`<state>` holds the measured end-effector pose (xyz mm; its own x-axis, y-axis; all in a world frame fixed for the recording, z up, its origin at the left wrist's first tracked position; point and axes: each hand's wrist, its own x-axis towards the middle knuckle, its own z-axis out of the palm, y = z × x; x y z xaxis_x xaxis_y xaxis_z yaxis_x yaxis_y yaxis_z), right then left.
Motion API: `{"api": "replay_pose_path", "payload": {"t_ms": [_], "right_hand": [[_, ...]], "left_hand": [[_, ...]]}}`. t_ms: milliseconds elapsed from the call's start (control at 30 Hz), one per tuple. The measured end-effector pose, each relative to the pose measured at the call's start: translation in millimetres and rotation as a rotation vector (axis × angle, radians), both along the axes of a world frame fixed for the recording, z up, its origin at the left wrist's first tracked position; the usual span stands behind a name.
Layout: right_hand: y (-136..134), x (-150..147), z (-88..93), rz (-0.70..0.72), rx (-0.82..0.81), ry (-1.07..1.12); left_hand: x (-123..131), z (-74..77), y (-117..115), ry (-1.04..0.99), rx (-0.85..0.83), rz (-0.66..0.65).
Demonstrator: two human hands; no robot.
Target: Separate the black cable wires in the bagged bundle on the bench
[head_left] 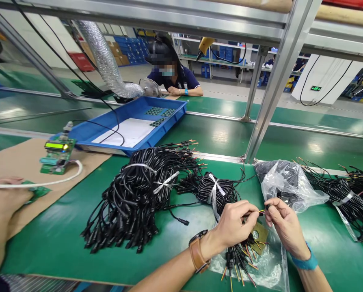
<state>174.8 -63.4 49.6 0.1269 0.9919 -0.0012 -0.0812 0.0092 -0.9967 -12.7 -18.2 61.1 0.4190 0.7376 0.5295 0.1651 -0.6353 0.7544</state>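
My left hand, with a brown-strapped watch at its wrist, pinches thin coloured wires between thumb and fingertips. Close to its right, my right hand, with a blue band at the wrist, holds a small black connector at the end of those wires. Below my hands, several short black cables with bare coloured ends lie on a clear plastic bag. A brownish square plate with a round hole sits between my hands. Behind them is a tied coil of black cable.
A large black cable bundle lies left of centre. Behind it stands a blue tray. A filled plastic bag and more cables are at right. Another person's hand is at far left, near a circuit board. A metal post rises behind.
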Motion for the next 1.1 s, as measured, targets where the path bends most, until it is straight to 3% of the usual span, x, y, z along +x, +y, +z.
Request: {"api": "replay_pose_path", "payload": {"t_ms": [267,700,1100], "right_hand": [[-6,-5,2.2,0.076,-0.059,0.089],[-6,-10,6.7,0.102,-0.009,0.043],[-6,-9,6.9,0.084,0.064,-0.047]], "left_hand": [[1,1.2,-1,-0.023,-0.014,0.097],[2,-4.1,-1,0.073,0.046,0.047],[6,-0.6,-4,-0.013,0.051,0.074]]}}
